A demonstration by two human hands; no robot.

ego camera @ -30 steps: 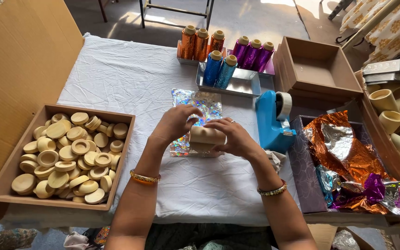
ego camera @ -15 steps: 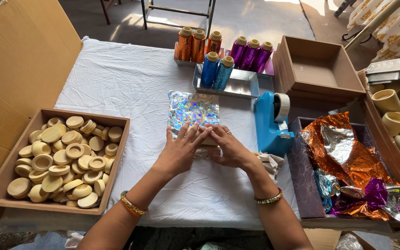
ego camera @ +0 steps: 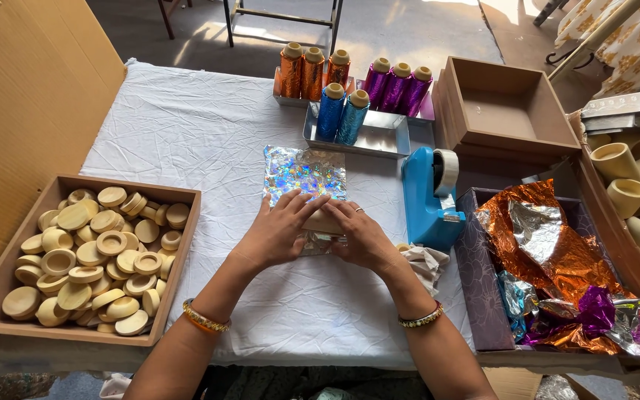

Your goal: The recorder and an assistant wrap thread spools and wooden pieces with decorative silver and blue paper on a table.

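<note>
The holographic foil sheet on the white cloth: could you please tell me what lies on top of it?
On the foil sheet both hands, left hand and right hand, press a pale wooden piece. Only its top edge shows; its shape underneath is covered.

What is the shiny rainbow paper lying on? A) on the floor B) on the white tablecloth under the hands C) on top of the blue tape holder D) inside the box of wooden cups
B: the holographic foil sheet lies flat on the white tablecloth, with the left hand and right hand pressing a small tan piece onto its near edge.
</note>
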